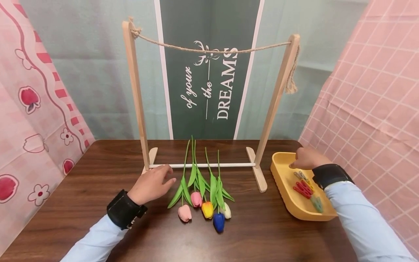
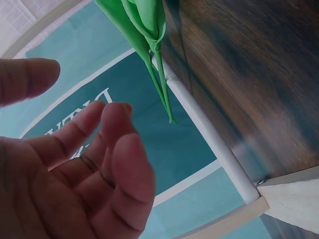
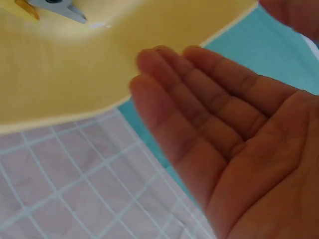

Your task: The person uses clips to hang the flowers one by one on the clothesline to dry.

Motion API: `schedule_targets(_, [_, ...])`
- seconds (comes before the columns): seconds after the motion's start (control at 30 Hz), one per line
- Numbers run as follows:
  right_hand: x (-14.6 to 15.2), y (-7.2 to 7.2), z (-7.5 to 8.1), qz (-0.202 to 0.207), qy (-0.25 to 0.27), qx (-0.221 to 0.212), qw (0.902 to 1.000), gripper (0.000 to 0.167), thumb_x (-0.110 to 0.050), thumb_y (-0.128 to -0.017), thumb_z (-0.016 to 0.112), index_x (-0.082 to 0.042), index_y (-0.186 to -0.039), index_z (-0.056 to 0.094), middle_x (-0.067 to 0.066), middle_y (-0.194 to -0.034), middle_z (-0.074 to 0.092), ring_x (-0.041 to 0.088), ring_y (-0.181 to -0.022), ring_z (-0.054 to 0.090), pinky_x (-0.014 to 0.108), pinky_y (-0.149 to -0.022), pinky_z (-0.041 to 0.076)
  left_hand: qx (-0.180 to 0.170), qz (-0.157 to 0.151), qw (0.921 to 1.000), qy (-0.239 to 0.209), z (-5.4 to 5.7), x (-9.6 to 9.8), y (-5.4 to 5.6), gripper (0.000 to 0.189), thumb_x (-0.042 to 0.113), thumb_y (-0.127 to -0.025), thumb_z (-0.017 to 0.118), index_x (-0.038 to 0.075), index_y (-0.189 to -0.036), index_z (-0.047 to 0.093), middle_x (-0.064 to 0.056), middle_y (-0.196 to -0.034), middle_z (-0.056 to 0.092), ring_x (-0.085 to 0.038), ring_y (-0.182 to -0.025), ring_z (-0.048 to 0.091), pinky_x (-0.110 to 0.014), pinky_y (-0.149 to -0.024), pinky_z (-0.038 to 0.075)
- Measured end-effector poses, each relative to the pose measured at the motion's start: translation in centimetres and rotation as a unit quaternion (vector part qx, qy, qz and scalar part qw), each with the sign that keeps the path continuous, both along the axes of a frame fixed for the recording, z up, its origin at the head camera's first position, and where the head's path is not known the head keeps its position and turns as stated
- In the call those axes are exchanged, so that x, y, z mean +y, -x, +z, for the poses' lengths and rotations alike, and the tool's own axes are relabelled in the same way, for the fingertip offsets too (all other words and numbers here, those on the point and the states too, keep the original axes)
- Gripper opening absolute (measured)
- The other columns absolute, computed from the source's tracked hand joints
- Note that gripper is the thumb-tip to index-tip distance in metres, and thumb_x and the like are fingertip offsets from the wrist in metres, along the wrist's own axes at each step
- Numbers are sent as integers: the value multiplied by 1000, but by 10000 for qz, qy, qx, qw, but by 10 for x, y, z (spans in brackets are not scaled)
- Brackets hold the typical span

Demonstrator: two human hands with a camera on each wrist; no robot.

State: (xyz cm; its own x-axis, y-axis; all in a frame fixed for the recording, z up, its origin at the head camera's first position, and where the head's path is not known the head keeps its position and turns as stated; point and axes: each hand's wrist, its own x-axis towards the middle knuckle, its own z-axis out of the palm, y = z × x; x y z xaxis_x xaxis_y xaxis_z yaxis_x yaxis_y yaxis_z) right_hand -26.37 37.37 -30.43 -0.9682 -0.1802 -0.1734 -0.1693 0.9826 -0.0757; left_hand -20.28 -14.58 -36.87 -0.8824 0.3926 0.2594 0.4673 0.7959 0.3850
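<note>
My left hand (image 1: 154, 183) hovers beside the tulips with its fingers loosely bent and nothing in them; in the left wrist view the palm and fingers are bare near green leaves (image 2: 144, 20). Artificial tulips lie side by side, heads toward me: a pale pink tulip (image 1: 184, 213), a pink tulip (image 1: 196, 199), a yellow tulip (image 1: 207, 210), a blue tulip (image 1: 219, 222) and a white tulip (image 1: 226, 210). Over the far end of a yellow bin (image 1: 284, 196) is my right hand (image 1: 309, 159), fingers extended and holding nothing. Red clothespins (image 1: 303, 189) and a grey clothespin (image 1: 299, 175) lie in the bin.
A wooden frame (image 1: 275, 98) stands behind the tulips, with a twine rope (image 1: 183, 47) strung between its post tops. Its white crossbar (image 1: 229, 165) runs low across the tulip stems. A pale green clothespin (image 1: 316, 203) lies at the bin's near end. Curtains border the brown table (image 1: 108, 163).
</note>
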Motion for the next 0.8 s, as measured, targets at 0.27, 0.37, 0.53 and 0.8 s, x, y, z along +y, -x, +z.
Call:
schedule_targets(0.27, [9,9,-19,-302,-112,-282,9991,28,-26,-77,72,-2,-73,58,6,-71,55,25,-64,51,35,-58,43,47,8,10000,71,0,0,0,23,23,-90,68,4,-102,63,-3,-80,59,-13,-65,50,-31,-57,44])
schedule_targets(0.37, [15,13,-27,-377,-22,-326,9988,22,-20,-74,70,-5,-68,55,6,-69,53,25,-63,49,33,-56,41,65,9,10000,72,0,0,0,22,23,-90,68,5,-101,63,-2,-78,57,-12,-64,49,-30,-56,43])
schedule_targets(0.53, [23,18,-40,-502,136,-430,9977,12,-10,-66,62,-8,-58,54,3,-60,49,20,-54,44,27,-48,36,-81,44,9999,65,-2,1,1,22,23,-90,68,6,-101,63,2,-75,53,-12,-63,47,-29,-54,41])
schedule_targets(0.8, [29,21,-57,-770,550,-527,9941,10,-5,-66,56,-7,-57,54,2,-52,51,15,-43,46,23,-40,37,-202,78,9997,61,-6,1,2,22,24,-90,70,6,-101,63,4,-74,51,-12,-62,48,-29,-54,42])
